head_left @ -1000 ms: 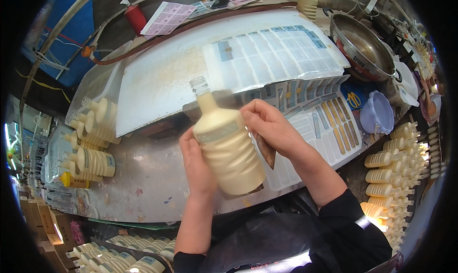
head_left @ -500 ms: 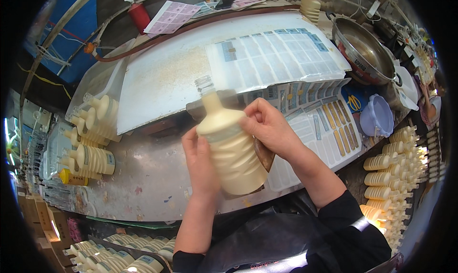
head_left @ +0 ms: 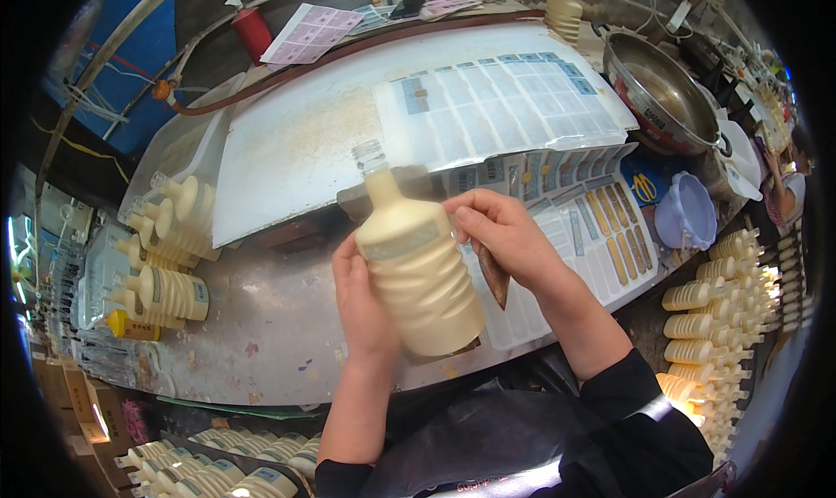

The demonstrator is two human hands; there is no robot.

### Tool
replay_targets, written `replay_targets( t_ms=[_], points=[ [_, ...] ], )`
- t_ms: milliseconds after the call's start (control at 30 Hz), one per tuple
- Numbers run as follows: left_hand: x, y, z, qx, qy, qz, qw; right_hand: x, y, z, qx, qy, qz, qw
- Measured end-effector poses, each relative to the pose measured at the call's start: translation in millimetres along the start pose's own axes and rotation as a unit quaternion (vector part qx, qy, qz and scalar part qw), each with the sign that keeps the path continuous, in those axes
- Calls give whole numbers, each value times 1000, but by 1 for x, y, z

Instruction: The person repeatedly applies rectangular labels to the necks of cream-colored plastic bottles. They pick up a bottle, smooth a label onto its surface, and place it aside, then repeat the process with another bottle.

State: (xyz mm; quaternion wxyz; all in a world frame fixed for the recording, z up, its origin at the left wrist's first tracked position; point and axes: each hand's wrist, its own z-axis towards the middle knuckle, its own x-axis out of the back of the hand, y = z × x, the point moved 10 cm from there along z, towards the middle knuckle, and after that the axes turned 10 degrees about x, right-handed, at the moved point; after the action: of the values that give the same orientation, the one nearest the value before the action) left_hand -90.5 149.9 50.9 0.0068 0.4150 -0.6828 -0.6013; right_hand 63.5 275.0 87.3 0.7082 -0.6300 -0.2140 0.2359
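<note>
**A:** Looking straight down now, and the cream-coloured ribbed bottle (head_left: 416, 267) is up off the tabletop (head_left: 261, 324), held in front of the person, neck tilted away and a little to the left, with no cap on the clear neck.

**B:** The left hand (head_left: 364, 302) has it from the left side, palm against the ribbed body, grip wrapped around the lower half.

**A:** And the right hand (head_left: 501, 237) comes in at the shoulder of the bottle, fingertips (head_left: 460, 224) pinched at its upper right edge. That grip is narrow, closed on the bottle's shoulder. Whether a label sits under those fingers, I cannot tell.

**B:** There's a thin brown strip (head_left: 494, 276) hanging under the right palm too.

**A:** Beneath the hands, sheets of blue and yellow labels (head_left: 601, 228) lie on the tabletop, and a larger clear sheet of labels (head_left: 514, 97) rests on the white board (head_left: 296, 150) farther back.

**B:** Off to the left, a cluster of the same bottles lying on their sides (head_left: 170, 254). To the right, more stacked bottles (head_left: 714, 315) by the edge.

**A:** A metal bowl (head_left: 657, 93) at upper right, a small lilac tub (head_left: 688, 215) just below it, a red bottle (head_left: 252, 28) at the far rim.
</note>
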Motion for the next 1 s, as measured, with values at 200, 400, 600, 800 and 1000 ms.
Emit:
replay_targets(
  t_ms=[200, 400, 600, 800, 1000],
  points=[
    [-2, -1, -3, 24, 3, -11, 1000, 3, 6, -3, -34, 19, 50, 998],
    [10, -7, 1, 13, 4, -36, 999, -3, 19, 3, -37, 21, 88, 995],
    [21, -13, 10, 20, 23, -30, 999, -5, 39, 11, -77, 21, 119, 990],
    [28, -11, 21, 54, 39, 14, 998, -6, 68, 17, -125, 30, 130, 983],
    [30, 4, 26, 54, 30, 36, 997, -18, 47, 20, -107, -12, 114, 988]
  ],
)
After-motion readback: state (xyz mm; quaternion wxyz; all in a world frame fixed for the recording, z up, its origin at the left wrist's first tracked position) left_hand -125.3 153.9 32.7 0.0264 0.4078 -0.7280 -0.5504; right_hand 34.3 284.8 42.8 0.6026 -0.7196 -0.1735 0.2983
